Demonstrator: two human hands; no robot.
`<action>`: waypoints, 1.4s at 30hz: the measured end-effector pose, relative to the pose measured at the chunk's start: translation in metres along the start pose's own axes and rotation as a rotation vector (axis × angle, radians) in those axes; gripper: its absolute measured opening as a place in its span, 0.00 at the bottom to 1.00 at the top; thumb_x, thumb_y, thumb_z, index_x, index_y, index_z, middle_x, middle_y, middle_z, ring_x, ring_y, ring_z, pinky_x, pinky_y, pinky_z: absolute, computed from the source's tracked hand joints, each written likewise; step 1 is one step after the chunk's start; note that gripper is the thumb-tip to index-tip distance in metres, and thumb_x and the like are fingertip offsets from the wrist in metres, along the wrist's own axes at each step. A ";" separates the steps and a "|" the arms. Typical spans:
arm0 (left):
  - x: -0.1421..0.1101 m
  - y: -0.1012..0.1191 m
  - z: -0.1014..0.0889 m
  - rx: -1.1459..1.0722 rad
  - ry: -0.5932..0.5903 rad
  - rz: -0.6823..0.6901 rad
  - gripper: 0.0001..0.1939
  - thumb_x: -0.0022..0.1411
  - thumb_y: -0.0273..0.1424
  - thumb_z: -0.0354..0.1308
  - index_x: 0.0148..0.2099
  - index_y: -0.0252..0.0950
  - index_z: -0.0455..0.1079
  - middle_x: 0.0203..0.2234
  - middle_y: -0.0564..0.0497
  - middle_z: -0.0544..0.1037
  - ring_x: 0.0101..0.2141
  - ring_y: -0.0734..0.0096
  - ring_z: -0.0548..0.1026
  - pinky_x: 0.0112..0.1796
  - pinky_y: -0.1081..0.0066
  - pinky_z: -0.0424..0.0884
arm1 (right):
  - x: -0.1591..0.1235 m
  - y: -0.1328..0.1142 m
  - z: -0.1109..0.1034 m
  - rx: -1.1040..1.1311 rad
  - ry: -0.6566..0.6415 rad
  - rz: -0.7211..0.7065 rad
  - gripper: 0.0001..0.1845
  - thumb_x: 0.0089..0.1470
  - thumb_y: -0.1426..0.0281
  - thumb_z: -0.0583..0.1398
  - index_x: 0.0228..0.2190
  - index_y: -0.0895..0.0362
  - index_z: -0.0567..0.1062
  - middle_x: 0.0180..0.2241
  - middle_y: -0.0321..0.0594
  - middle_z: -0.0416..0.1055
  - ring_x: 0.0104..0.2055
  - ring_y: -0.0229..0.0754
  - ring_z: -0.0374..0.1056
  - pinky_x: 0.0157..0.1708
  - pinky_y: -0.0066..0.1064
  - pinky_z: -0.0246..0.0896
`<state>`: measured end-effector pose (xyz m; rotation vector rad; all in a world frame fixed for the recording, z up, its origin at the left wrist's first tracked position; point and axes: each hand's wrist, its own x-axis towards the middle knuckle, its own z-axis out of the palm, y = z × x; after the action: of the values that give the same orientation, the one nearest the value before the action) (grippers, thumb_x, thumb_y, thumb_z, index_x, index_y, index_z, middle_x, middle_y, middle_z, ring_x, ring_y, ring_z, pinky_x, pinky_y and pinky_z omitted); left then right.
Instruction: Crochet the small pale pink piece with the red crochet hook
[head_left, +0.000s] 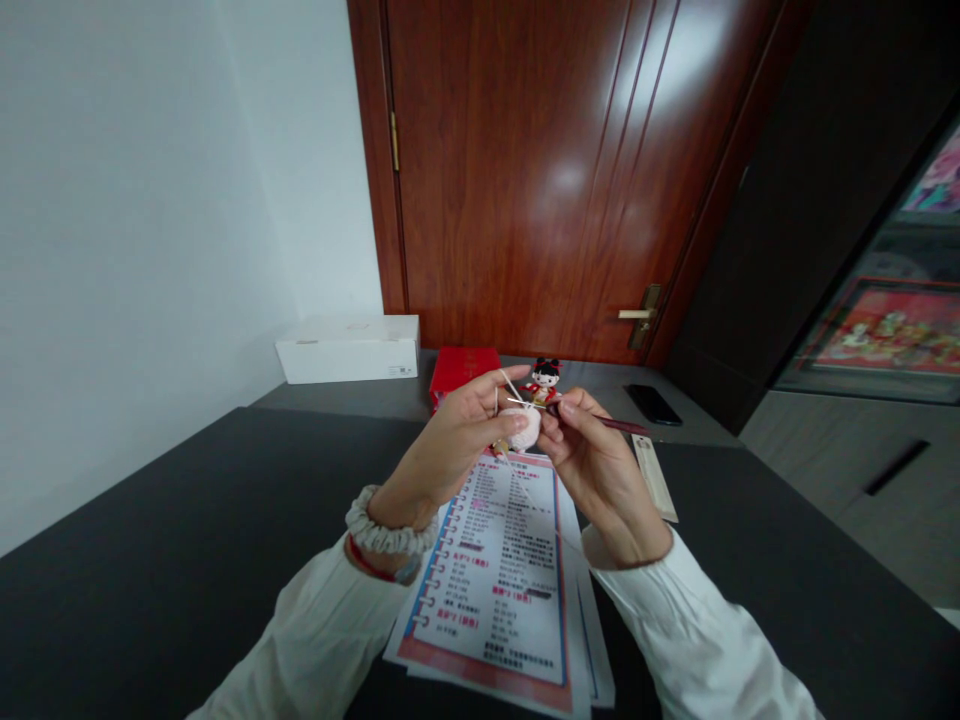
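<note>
Pale pink crochet ball (pixel 521 428) is gripped by the left hand (pixel 442 445), fingers curled around it, with yarn (pixel 510 385) led up over the forefinger. Ball lies between both hands, nearer the left. Crochet hook (pixel 600 424) is pinched between thumb and fingers of the right hand (pixel 600 475), long axis near level, tip toward ball, handle out right.

The yarn ball (pixel 521 428) looks matt, the wooden door (pixel 510 170) glossy.

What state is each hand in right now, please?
Left hand: closed, holding a pale pink crocheted piece.
Right hand: closed, pinching a crochet hook.
</note>
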<state>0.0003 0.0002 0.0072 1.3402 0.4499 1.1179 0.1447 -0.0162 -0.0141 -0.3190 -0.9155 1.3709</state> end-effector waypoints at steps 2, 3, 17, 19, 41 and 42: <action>0.002 0.001 0.001 -0.016 -0.001 -0.005 0.29 0.53 0.25 0.65 0.57 0.33 0.64 0.31 0.52 0.75 0.30 0.75 0.73 0.34 0.71 0.65 | 0.000 0.001 0.001 0.009 0.018 -0.029 0.10 0.45 0.72 0.66 0.23 0.55 0.68 0.20 0.29 0.67 0.22 0.30 0.61 0.22 0.22 0.60; 0.002 0.002 0.001 -0.022 -0.002 -0.010 0.29 0.53 0.25 0.65 0.57 0.32 0.64 0.30 0.52 0.75 0.30 0.74 0.73 0.34 0.71 0.65 | 0.000 0.001 0.002 -0.001 0.025 -0.065 0.09 0.46 0.72 0.66 0.23 0.55 0.69 0.21 0.29 0.67 0.22 0.31 0.61 0.22 0.22 0.60; -0.001 0.005 0.002 -0.015 -0.023 -0.066 0.42 0.52 0.24 0.65 0.66 0.33 0.52 0.30 0.51 0.75 0.31 0.72 0.73 0.34 0.71 0.66 | -0.001 -0.001 -0.008 -0.426 -0.061 -0.286 0.06 0.52 0.69 0.64 0.29 0.53 0.71 0.22 0.30 0.70 0.22 0.33 0.62 0.23 0.26 0.58; 0.000 0.005 0.004 0.016 -0.003 -0.040 0.42 0.53 0.24 0.64 0.67 0.33 0.51 0.28 0.53 0.74 0.29 0.74 0.71 0.33 0.72 0.64 | -0.002 -0.002 -0.010 -0.633 -0.058 -0.411 0.04 0.54 0.70 0.63 0.30 0.53 0.71 0.25 0.32 0.71 0.26 0.35 0.65 0.27 0.29 0.60; -0.001 0.004 -0.004 -0.159 -0.041 -0.116 0.28 0.51 0.24 0.63 0.55 0.31 0.65 0.37 0.47 0.75 0.34 0.69 0.74 0.38 0.69 0.68 | -0.007 -0.004 -0.012 -0.416 -0.150 -0.410 0.04 0.53 0.72 0.64 0.30 0.52 0.73 0.27 0.33 0.74 0.24 0.36 0.69 0.25 0.32 0.66; -0.001 0.003 -0.006 -0.157 -0.038 -0.117 0.28 0.51 0.23 0.63 0.55 0.31 0.65 0.37 0.47 0.75 0.35 0.69 0.74 0.38 0.69 0.67 | -0.007 -0.006 -0.014 -0.421 -0.149 -0.395 0.04 0.52 0.72 0.64 0.30 0.52 0.73 0.28 0.33 0.74 0.24 0.36 0.69 0.25 0.32 0.66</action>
<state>-0.0058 0.0024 0.0085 1.1813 0.3989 1.0087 0.1592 -0.0201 -0.0216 -0.3342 -1.3169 0.8409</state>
